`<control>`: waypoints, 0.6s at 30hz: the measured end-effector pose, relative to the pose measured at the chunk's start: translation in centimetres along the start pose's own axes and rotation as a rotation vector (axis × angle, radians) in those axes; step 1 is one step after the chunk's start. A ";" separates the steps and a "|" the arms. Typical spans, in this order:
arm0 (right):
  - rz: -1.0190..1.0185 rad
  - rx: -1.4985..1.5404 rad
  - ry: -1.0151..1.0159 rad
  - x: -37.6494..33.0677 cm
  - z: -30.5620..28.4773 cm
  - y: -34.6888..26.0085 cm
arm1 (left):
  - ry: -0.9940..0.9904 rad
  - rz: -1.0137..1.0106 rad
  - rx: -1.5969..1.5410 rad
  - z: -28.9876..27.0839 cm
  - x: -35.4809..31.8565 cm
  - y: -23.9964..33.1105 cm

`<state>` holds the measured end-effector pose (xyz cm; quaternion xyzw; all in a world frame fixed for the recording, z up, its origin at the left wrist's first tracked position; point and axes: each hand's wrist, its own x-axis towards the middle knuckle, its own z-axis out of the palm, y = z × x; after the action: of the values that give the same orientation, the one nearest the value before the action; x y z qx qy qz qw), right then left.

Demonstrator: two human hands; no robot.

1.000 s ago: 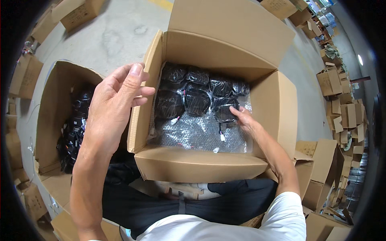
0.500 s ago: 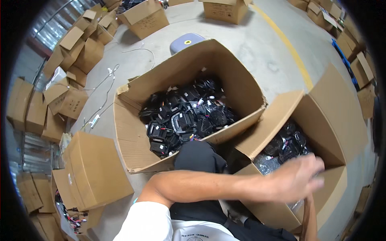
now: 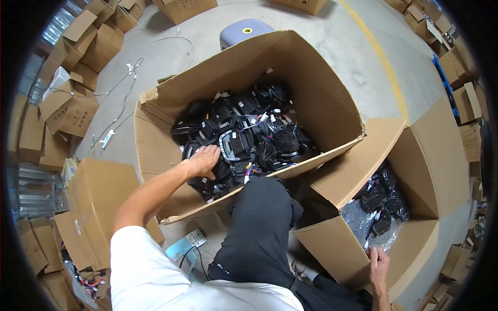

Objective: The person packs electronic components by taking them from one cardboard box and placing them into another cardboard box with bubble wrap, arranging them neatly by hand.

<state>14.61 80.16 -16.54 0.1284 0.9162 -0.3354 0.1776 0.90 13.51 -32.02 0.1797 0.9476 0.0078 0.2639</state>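
My left hand (image 3: 205, 160) reaches into the large cardboard box (image 3: 155, 192), fingers spread over black plastic units. A black unit with a silver-grey frame (image 3: 236, 144) lies just beside its fingertips. Coloured wires with a white connector (image 3: 247, 175) stick up among the pile. My right hand (image 3: 379, 263) is closed at the near side of the second cardboard box (image 3: 324, 236); what its fingers hold, if anything, is hidden. Inside that box, black units in clear plastic (image 3: 381, 202) lie on bubble wrap (image 3: 358, 217).
My knee (image 3: 262, 202) presses near the large box's front wall. A purple-grey stool (image 3: 244, 28) stands behind it. Closed cartons (image 3: 104, 207) stand at the left, with cables (image 3: 127, 98) on the floor. A light-blue item (image 3: 181, 249) lies by my leg.
My left hand has swung from above the right box over to the large box and down onto the units. My right hand, mostly hidden before, now shows at the right box. The view has shifted.
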 end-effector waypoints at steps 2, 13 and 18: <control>0.009 0.015 0.004 -0.1 0.3 -0.1 | -0.024 0.029 0.003 2.7 0.3 -1.0; -0.056 -0.056 0.069 0.6 0.5 -0.2 | -0.153 0.002 -0.212 -2.8 -2.7 -2.8; -0.180 -0.076 0.141 0.2 0.0 -3.4 | 0.290 -0.206 -0.930 -17.1 -6.2 0.2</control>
<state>13.25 77.66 -14.70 0.0620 0.9463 -0.3052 0.0863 -2.71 12.92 -14.23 -0.0543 0.8835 0.4286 0.1812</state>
